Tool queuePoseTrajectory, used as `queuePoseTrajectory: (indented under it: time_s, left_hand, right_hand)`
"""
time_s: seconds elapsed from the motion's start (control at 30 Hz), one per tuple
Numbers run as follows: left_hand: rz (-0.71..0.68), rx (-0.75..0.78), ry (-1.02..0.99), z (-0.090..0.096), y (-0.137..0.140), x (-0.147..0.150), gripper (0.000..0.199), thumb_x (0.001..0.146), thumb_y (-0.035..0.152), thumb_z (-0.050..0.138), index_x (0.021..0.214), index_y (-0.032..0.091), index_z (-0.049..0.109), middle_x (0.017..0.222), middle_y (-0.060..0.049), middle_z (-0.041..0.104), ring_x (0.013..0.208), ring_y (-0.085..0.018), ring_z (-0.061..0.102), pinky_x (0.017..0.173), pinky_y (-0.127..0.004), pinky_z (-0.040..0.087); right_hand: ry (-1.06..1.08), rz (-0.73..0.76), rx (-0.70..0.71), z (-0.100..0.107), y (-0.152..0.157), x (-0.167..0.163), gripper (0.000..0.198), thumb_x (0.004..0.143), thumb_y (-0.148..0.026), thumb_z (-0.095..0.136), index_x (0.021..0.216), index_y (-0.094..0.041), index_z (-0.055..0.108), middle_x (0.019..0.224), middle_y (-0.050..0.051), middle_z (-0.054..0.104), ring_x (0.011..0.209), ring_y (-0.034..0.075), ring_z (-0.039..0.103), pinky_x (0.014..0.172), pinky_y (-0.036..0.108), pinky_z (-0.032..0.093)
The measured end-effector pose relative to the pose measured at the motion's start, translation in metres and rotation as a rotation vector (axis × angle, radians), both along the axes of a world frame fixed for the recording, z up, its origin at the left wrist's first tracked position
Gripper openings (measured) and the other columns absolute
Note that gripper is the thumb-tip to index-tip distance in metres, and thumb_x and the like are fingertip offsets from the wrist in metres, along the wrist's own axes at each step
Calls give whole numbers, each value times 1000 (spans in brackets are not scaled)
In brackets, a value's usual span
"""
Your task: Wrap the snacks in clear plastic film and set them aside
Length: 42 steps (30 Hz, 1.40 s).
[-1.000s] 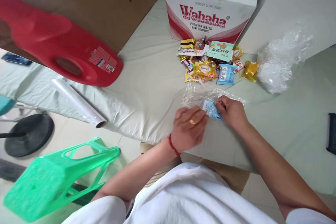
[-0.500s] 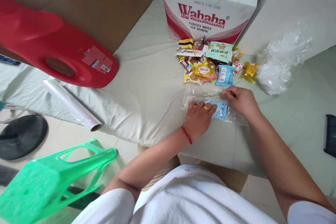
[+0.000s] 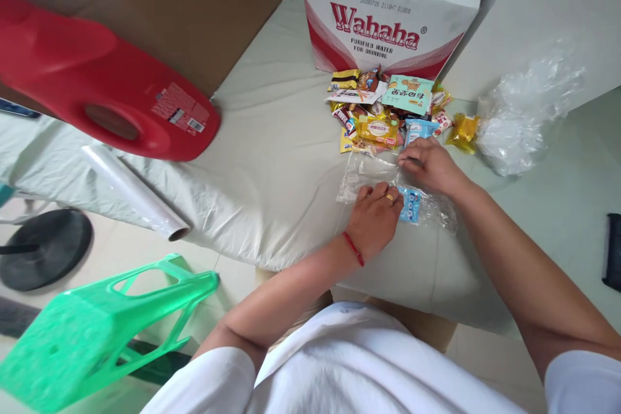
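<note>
A clear plastic bag (image 3: pixel 356 178) is spread crumpled on the cloth-covered surface in front of me. A small blue snack packet (image 3: pixel 411 206) appears to be inside or under its film; I cannot tell which. My left hand (image 3: pixel 374 217), with a ring and a red string at the wrist, is closed over the packet's left end, fingers bent and fingertips partly hidden. At the bag's upper edge my right hand (image 3: pixel 429 165) pinches the film. Just behind it, another blue packet (image 3: pixel 418 129) is partly covered by the right hand, at the front of a pile of wrapped snacks (image 3: pixel 376 126).
A Wahaha carton (image 3: pixel 383 26) stands behind the pile. Crumpled clear plastic (image 3: pixel 514 136) lies to the right. On the left are a red jug (image 3: pixel 179 103), a film roll (image 3: pixel 133 191) and a large brown carton (image 3: pixel 160 13). A green stool (image 3: pixel 87 330) is on the floor.
My right hand has moved up and left along the bag, drawing its film. My left hand has shifted slightly right, with its fingers more bent, covering more of the blue packet.
</note>
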<state>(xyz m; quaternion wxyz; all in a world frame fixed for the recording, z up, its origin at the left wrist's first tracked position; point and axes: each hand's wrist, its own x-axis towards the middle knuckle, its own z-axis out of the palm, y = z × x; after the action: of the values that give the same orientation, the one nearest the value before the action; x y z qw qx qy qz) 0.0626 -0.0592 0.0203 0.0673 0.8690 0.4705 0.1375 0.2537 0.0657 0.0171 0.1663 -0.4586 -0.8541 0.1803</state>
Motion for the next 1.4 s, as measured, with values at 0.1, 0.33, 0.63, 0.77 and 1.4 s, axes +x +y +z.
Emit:
queuePoseTrajectory:
  time_s: [0.1, 0.33, 0.63, 0.77, 1.4]
  left_hand:
    - [24, -20, 25, 3, 0, 1, 29, 104, 15, 48, 124, 15, 69, 114, -13, 70, 114, -28, 57, 88, -42, 39]
    - [24, -79, 44, 3, -2, 5, 36, 102, 12, 47, 130, 16, 69, 95, -13, 75, 108, -30, 63, 86, -44, 44]
    - [50, -257, -178, -18, 4, -19, 30, 102, 20, 48, 97, 19, 77, 82, -7, 76, 83, -23, 70, 81, -38, 46]
    - [-24, -403, -527, -27, 10, -40, 30, 99, 26, 52, 88, 21, 79, 70, 0, 72, 70, -16, 65, 76, -31, 47]
    - [388, -272, -423, -26, 46, -66, 32, 74, 18, 75, 105, 20, 73, 135, -11, 64, 147, -39, 39, 123, -58, 28]
  right_hand:
    - [79, -73, -79, 17, -4, 7, 31, 97, -40, 57, 99, -18, 79, 96, 10, 72, 87, 24, 63, 82, 37, 47]
    - [38, 36, 5, 42, -55, 4, 35, 104, -37, 49, 117, -23, 78, 92, 8, 70, 80, 21, 63, 74, 32, 46]
    - [-84, 158, 10, 4, -117, -6, 50, 107, -20, 37, 153, -22, 56, 90, 9, 59, 79, 22, 56, 70, 31, 46]
    - [-75, 171, 21, -5, -121, -9, 52, 105, -15, 38, 153, -26, 56, 89, 7, 55, 79, 21, 51, 70, 30, 44]
    - [-90, 121, -139, -7, -118, -14, 59, 90, -2, 45, 130, -31, 76, 90, 6, 50, 80, 19, 43, 69, 29, 33]
